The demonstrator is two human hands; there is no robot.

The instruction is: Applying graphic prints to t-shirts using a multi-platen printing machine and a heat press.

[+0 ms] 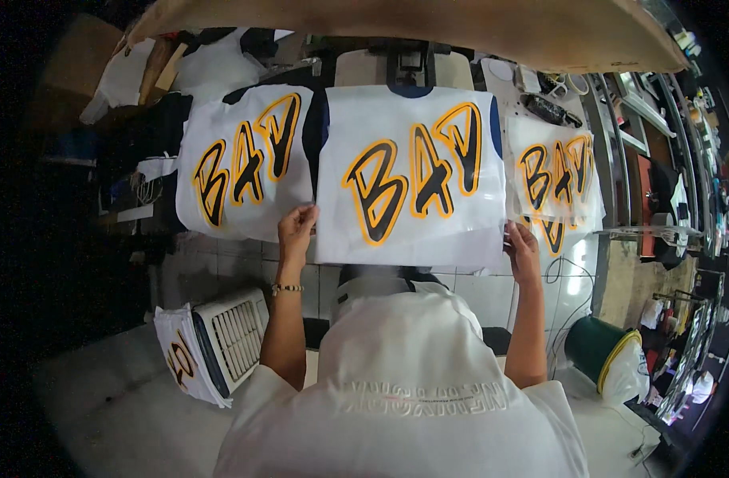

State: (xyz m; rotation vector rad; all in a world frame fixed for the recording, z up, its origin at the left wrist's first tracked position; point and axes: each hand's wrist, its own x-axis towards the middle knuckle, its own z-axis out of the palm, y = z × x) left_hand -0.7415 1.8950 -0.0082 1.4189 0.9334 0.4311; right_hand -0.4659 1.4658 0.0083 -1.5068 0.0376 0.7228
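Observation:
A white shirt front [368,111] with a navy neckline lies flat before me, bearing slanted black letters outlined in orange. Over it lies a glossy clear film sheet [489,197], its lower part reaching toward me. My left hand [297,231] pinches the sheet's left edge near the bottom. On the opposite edge, my right hand [524,248] closes thumb and fingers on the sheet. Beside my left hand rests another white shirt front [209,135] with the same lettering and dark trim. Several printed clear films [562,209] are piled to the right of my right hand.
Tools and a dark bottle [552,110] crowd the far right. A brown board [428,28] spans the far side. On the floor stand a grilled appliance [233,334] with printed white cloths [193,358] against it, and a green bin [602,349]. Metal racks line the right.

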